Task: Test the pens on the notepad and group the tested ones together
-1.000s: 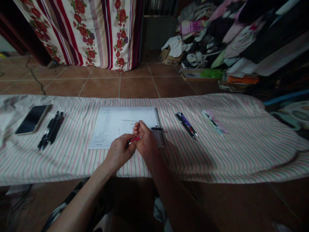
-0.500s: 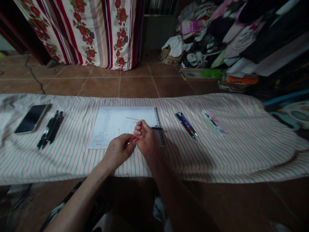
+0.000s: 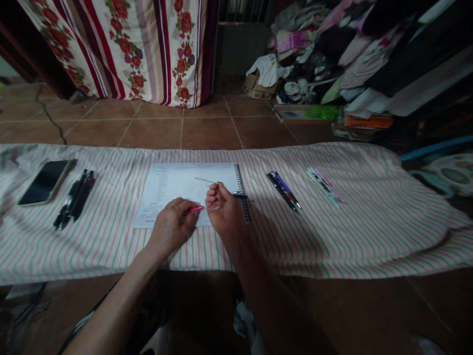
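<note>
My left hand (image 3: 173, 224) is closed around a pink-and-dark pen barrel (image 3: 194, 209), low over the spiral notebook (image 3: 146, 212). To its right, and apart from it, my right hand (image 3: 224, 209) has its fingers curled, with the palm side partly showing. Thumb and fingertips pinch a thin pale stick that looks like a pen refill (image 3: 204, 179), pointing left over the page. A dark pen piece (image 3: 241, 195) shows just beyond the right hand at the notebook's spiral; I cannot tell if the hand touches it.
On the striped cloth (image 3: 351, 246) lie several black pens (image 3: 76, 197) and a phone (image 3: 46, 182) at left. Dark pens (image 3: 284, 191) and pastel pens (image 3: 325, 186) lie at right. Beyond are a floral curtain (image 3: 148, 49) and piled clothes (image 3: 314, 59).
My left hand has moved left with the pink pen barrel, away from my right hand, which it was touching or nearly touching. The right hand stays nearly in place with the thin stick.
</note>
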Tool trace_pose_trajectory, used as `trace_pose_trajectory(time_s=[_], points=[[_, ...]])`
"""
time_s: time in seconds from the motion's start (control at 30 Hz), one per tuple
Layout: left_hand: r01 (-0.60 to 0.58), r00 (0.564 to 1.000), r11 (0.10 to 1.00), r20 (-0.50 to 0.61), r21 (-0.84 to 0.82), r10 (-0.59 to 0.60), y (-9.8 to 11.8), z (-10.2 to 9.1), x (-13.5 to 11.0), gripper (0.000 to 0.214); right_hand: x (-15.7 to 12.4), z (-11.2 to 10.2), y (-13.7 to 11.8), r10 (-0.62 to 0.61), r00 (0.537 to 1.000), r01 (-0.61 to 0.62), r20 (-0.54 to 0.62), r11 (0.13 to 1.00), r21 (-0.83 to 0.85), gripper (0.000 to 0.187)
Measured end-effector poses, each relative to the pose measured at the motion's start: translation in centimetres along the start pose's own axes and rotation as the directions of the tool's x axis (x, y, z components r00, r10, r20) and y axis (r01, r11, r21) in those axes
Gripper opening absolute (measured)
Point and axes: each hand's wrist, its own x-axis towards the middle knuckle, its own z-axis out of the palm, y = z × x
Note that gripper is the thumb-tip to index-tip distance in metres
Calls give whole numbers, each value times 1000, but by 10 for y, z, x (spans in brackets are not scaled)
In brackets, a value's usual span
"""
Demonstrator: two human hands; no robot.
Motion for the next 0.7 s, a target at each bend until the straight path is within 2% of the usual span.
trace_pose_trajectory(time_s=[0.1,0.23,0.53,0.7], points=[[-47,994,990,-91,133,59,-8,2,2,23,0,-1,-1,3,1000,-3,7,1000,7,19],[-49,977,958,-187,284,106,-16,8,6,24,1,-3,-1,3,1000,-3,13,1000,-14,17],[-43,980,959,-176,280,95,-25,15,11,23,-2,-3,-5,-7,1000,8,20,999,-42,15],[-31,979,960,-183,279,85,-25,16,11,28,-4,-2,-6,-7,1000,6,-17,999,-41,18]])
